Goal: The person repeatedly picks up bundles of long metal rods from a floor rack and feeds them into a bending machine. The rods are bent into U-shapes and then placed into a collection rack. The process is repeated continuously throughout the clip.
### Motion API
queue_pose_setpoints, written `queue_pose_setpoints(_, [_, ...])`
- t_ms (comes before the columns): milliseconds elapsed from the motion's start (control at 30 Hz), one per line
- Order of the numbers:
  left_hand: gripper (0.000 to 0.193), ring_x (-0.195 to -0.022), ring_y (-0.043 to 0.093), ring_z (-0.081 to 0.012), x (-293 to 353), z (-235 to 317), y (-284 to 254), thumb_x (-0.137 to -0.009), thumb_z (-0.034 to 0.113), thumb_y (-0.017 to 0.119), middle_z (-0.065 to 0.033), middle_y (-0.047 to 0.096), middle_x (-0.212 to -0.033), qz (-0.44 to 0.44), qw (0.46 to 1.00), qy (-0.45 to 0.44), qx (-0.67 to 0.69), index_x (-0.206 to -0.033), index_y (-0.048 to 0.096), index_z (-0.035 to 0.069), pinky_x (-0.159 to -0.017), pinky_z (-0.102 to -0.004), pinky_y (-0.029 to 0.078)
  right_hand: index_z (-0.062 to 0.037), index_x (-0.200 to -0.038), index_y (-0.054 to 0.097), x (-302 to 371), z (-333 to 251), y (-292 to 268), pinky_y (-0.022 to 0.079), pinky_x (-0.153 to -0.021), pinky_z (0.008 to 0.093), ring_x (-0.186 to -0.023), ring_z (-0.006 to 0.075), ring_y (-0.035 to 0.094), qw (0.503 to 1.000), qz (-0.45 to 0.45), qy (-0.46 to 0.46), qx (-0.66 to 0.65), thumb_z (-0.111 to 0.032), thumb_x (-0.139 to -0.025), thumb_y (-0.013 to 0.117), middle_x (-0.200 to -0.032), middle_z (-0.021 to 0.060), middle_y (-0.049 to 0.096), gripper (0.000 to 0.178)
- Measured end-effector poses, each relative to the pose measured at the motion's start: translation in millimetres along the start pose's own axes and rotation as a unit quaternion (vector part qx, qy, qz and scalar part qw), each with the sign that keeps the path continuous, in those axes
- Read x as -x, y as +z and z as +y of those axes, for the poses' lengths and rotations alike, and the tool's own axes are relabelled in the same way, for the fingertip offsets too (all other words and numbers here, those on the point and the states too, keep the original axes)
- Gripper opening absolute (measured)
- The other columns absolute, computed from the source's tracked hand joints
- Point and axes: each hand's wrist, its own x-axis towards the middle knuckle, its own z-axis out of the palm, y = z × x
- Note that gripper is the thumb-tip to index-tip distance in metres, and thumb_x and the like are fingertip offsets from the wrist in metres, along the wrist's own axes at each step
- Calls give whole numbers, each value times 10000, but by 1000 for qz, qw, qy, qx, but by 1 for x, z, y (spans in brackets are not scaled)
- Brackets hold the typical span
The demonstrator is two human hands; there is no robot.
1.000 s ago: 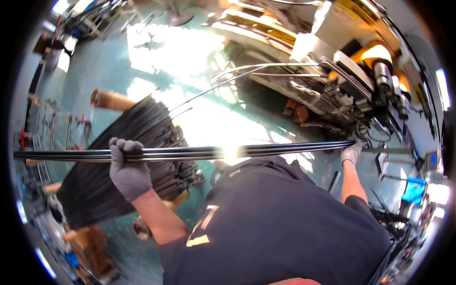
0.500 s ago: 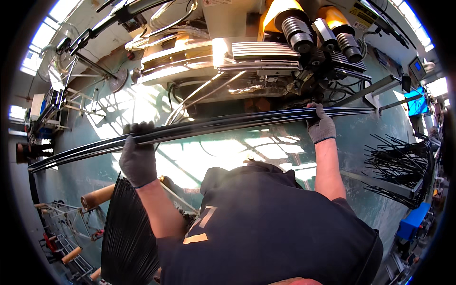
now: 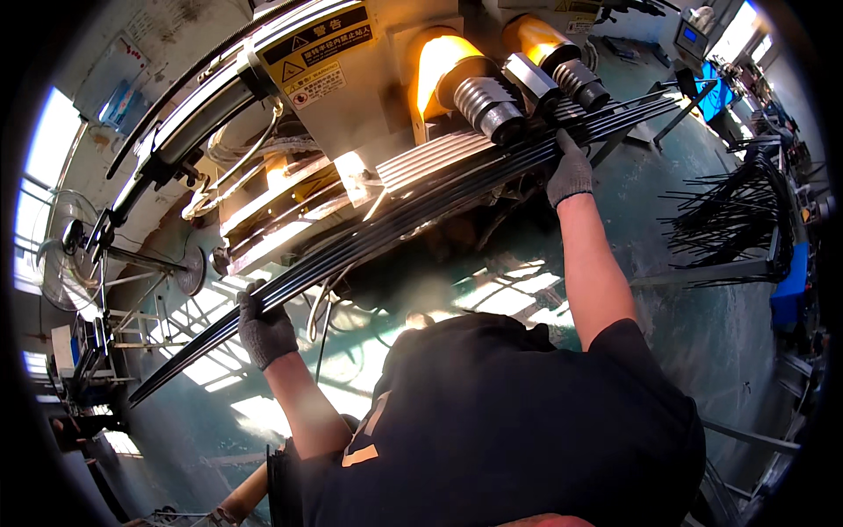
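Note:
A bundle of long, thin black rods [image 3: 386,227] slants across the front of a machine, its left end lower and nearer than its right. Around the left part of the bundle, my left hand [image 3: 266,329] is closed, in a dark grey knit glove. Towards the far right end, my gloved right hand [image 3: 571,171] grips the same rods from the near side, its fingers partly hidden. Just beyond the bundle lies the machine's ribbed metal bed [image 3: 430,162]. The bundle's middle overlaps the bed's front edge in view; whether it touches cannot be told.
Two yellow-orange motor housings [image 3: 443,66] with ridged dark cylinders [image 3: 486,110] rise behind the bed. More black rods [image 3: 729,211] rest on a rack at the right. A fan [image 3: 70,250] stands at the left. Cables [image 3: 320,303] hang beneath the machine.
Both hands have carried the rods forward and up towards the machine bed. The bundle now tilts more steeply, its right end higher. My view has turned, too.

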Motion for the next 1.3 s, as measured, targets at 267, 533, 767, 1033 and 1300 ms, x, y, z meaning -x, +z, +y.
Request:
queue_pose_setpoints(267, [210, -1035, 673, -301, -58, -83, 50, -1029, 146, 604, -175, 701, -1077, 13, 995, -96, 33, -1109, 642, -45, -979, -419, 559, -66, -1257, 640, -74, 19, 10, 554, -876, 421, -1023, 277, 675, 997, -6, 43, 67, -333, -1022, 557, -1184, 105, 691, 365])
queue_pose_setpoints(533, [301, -1095, 659, -326, -39, -142, 133, -1042, 178, 584, -175, 679, -1137, -35, 991, -123, 48, -1224, 597, -61, -1038, -455, 538, -60, -1236, 637, -137, 41, 4, 557, -819, 455, -967, 326, 685, 857, 47, -159, 488, -475, -1009, 561, -1115, 166, 711, 480])
queue_pose_setpoints(767, [380, -1229, 598, -366, -47, -137, 129, -1052, 274, 558, -209, 653, -1284, -102, 973, -201, 46, -1240, 625, -50, -1117, -495, 465, -95, -1251, 644, -93, 23, 15, 531, -897, 436, -1016, 372, 660, 809, 73, -171, 558, -546, -991, 556, -1131, 257, 684, 528])
queue_pose_setpoints(1033, [246, -1228, 603, -355, -101, -99, 57, -1053, 190, 549, -181, 648, -1290, -28, 994, -86, 68, -1215, 618, 19, -1099, -572, 475, -52, -1297, 647, -64, 55, -62, 486, -936, 346, -1074, 242, 629, 997, 16, -59, 40, -345, -1026, 552, -1211, 107, 685, 411])
queue_pose_setpoints(1300, [332, -1255, 582, -314, -42, -157, 129, -1077, 233, 518, -180, 658, -1276, -181, 975, -117, 52, -1268, 584, -30, -1153, -475, 426, -51, -963, 661, -42, 70, -111, 460, -661, 267, -769, 165, 645, 978, 93, 81, 169, -316, -1013, 640, -939, 66, 689, 270])
